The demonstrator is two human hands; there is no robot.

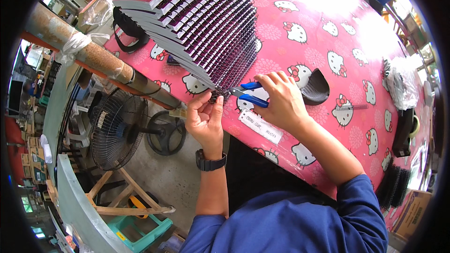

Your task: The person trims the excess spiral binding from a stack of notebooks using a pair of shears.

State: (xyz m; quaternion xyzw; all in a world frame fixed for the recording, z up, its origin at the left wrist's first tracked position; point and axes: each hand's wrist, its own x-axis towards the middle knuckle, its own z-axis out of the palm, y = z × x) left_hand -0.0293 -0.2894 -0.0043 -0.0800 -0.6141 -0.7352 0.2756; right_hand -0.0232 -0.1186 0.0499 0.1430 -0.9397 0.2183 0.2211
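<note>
A white rectangular label [260, 127] lies on the pink bench [328, 33], near its front edge. A brown cardboard box [412, 213] stands at the near right.

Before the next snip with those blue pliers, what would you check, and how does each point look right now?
1. Right hand has a firm grip on the blue-handled cutters: ok.
2. Left hand pinches the small dark coil piece at the table edge: ok.
3. Cutter tip meets the coil piece: ok, they touch.
4. Left fingertips clear of the blades: cannot tell, they sit very close.
5. Fanned stack of wire-bound grey sheets lies steady on the pink table: ok.
6. Black scoop-shaped tray beside the right hand, out of the way: ok.
</note>
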